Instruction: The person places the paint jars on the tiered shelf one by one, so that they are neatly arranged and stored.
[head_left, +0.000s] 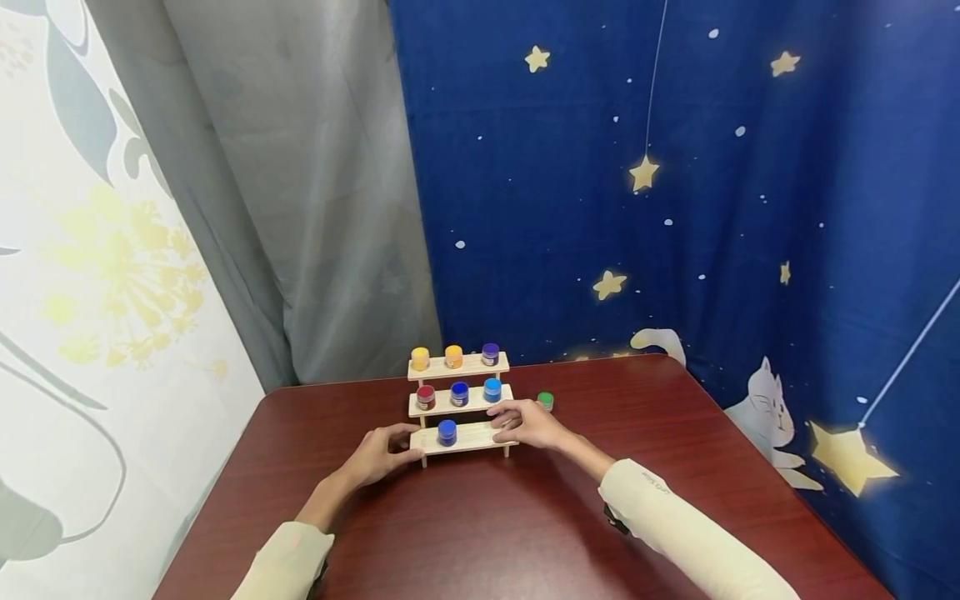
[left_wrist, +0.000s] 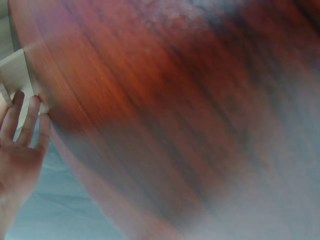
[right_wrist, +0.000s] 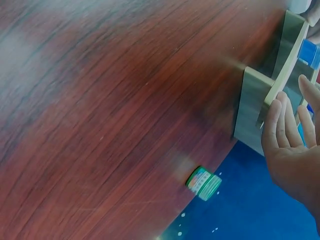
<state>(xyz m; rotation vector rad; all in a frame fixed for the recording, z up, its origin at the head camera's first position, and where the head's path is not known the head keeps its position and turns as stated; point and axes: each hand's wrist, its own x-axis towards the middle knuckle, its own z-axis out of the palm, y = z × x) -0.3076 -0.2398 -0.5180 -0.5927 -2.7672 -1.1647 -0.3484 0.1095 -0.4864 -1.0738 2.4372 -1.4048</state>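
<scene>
A three-tier pale wooden stand (head_left: 472, 437) stands on the table with small paint jars on its steps. My left hand (head_left: 375, 457) holds the left end of the front step, thumb in front and fingers farther back. At the right end of that step, my right hand (head_left: 531, 423) holds its edge between thumb and fingers. A blue paint jar (head_left: 447, 432) stands on the front step between the hands. Dark red (head_left: 426, 397), dark blue (head_left: 460, 393) and light blue jars (head_left: 492, 390) line the middle step. In the left wrist view, the left thumb is hidden.
On the top step are a yellow jar (head_left: 420, 358), an orange-yellow jar (head_left: 453, 357) and a purple-blue jar (head_left: 491, 354). A green jar (right_wrist: 204, 183) stands on the reddish-brown table (head_left: 465, 533), right of the stand. Curtains (head_left: 525, 208) hang behind the table's far edge.
</scene>
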